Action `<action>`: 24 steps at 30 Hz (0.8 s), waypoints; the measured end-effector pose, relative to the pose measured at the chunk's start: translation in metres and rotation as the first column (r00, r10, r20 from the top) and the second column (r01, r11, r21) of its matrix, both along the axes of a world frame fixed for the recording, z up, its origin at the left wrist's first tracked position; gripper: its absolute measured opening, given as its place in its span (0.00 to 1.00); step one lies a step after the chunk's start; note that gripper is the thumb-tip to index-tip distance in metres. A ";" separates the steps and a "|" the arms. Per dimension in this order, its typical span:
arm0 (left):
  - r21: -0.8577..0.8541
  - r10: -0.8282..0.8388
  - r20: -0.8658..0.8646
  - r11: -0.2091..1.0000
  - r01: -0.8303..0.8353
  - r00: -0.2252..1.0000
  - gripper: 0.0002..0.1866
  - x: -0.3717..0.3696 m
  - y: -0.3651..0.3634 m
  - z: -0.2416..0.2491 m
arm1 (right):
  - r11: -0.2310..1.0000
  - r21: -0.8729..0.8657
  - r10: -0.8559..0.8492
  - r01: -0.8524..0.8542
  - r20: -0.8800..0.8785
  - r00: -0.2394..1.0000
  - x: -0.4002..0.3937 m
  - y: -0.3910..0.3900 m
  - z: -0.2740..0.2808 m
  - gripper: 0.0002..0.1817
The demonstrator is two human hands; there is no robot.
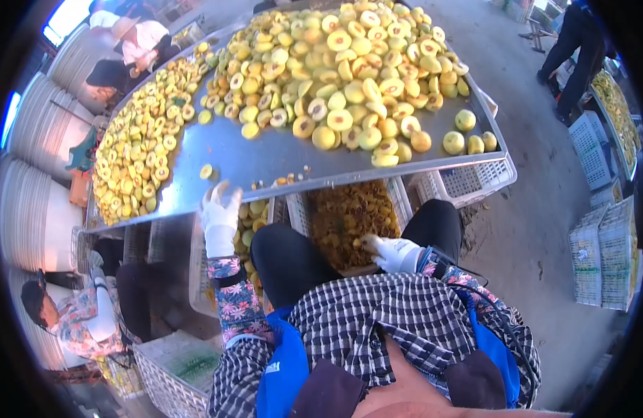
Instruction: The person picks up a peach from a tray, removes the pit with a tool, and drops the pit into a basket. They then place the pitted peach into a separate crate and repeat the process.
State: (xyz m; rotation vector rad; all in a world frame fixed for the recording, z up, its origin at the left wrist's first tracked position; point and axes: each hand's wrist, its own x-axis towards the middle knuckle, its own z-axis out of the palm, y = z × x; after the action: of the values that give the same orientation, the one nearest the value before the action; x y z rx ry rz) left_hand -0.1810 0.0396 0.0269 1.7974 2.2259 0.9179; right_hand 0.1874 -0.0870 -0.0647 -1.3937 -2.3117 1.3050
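A metal table (pixel 245 160) carries a large heap of halved yellow-green fruit (pixel 335 70) and a second pile (pixel 136 153) at its left. My left hand (pixel 220 212), in a white glove, is at the table's near edge with its fingers apart and nothing between them; a single fruit half (pixel 206 171) lies just beyond it. In a white glove too, my right hand (pixel 392 253) is over the near part of a crate of brown and yellow fruit scraps (pixel 353 219), between my knees. Its fingers are bent, and whether they hold anything is too small to tell.
Below the table edge at left is a crate of fruit (pixel 251 226). A white crate (pixel 475 177) stands under the right corner. Co-workers sit at left (pixel 91 313) and upper left (pixel 140 45); another person (pixel 576 52) stands at upper right. Stacked crates (pixel 603 254) are at right.
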 end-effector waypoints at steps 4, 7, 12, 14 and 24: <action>-0.067 -0.245 0.008 0.967 0.245 0.970 0.30 0.018 0.054 -0.027 | 0.997 0.006 0.081 -0.083 0.172 0.982 -0.010 0.016 0.011 0.25; -0.044 -0.564 0.250 0.805 0.591 0.787 0.31 0.097 0.080 -0.006 | 0.996 -0.014 0.085 -0.086 -0.028 0.996 -0.015 0.024 -0.022 0.29; -0.254 -0.595 -0.064 0.786 0.563 0.801 0.36 0.178 0.131 -0.043 | 0.994 -0.047 0.100 -0.103 -0.071 0.992 -0.008 0.024 -0.011 0.27; -0.310 -0.538 -0.130 0.820 0.481 0.833 0.35 0.188 0.135 -0.041 | 0.993 -0.055 0.100 -0.104 -0.068 0.993 -0.005 0.026 -0.008 0.27; 0.188 0.187 0.818 0.807 0.560 -0.544 0.16 0.157 0.066 0.022 | 0.900 0.393 -0.080 0.186 -0.272 0.959 0.004 0.029 0.033 0.29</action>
State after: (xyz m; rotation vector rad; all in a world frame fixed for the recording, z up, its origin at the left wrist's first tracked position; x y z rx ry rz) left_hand -0.0235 0.1060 0.0488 0.2972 0.4014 0.9656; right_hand 0.1910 -0.0575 -0.0320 -1.1485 -2.1159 0.8240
